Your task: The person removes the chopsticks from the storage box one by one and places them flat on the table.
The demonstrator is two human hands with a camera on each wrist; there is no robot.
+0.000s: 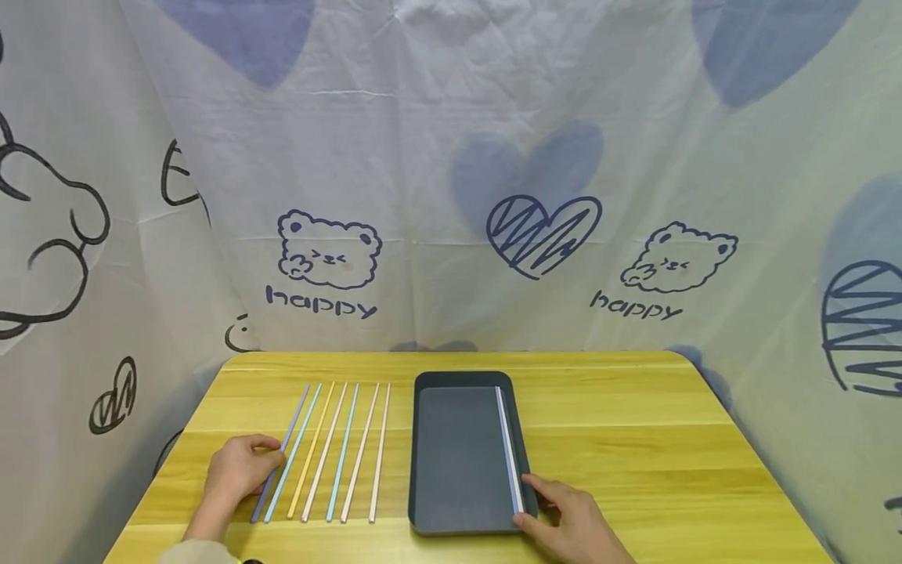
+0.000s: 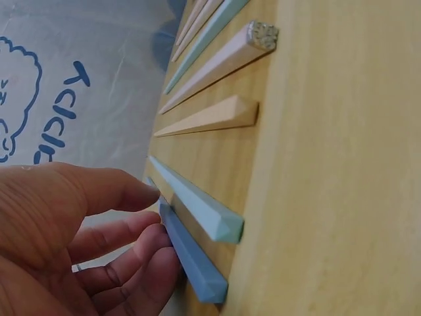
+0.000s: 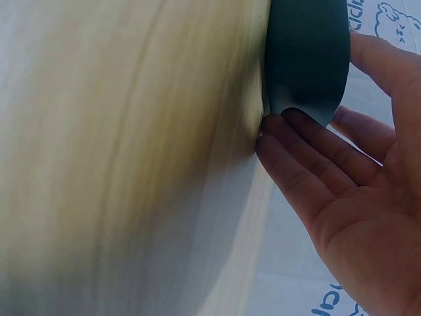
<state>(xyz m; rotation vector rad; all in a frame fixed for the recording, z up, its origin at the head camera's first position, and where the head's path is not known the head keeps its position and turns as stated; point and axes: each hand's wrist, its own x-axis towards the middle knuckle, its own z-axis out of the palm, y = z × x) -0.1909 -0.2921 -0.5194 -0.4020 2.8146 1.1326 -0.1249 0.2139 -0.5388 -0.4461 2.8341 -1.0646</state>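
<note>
A blue-violet chopstick (image 1: pixel 299 408) lies leftmost in a row on the table, and my left hand (image 1: pixel 239 470) pinches it between thumb and fingers. Beside it, a light-blue chopstick (image 2: pixel 200 204) lies apart from the fingers, its thick end towards me. My right hand (image 1: pixel 574 521) grips the near right corner of a dark grey tray (image 1: pixel 458 454). In the right wrist view its fingers (image 3: pixel 299 171) reach to the tray's underside. Along the tray's right wall lie a blue chopstick (image 1: pixel 506 442) and a white chopstick (image 1: pixel 515 470), side by side.
Between my left hand and the tray are a yellow chopstick (image 1: pixel 311 450), a pale pink chopstick (image 1: pixel 324 452), another light-blue chopstick (image 1: pixel 342 452) and two more pale ones. The wooden table (image 1: pixel 634 446) ends at a printed cloth (image 1: pixel 437 298) behind.
</note>
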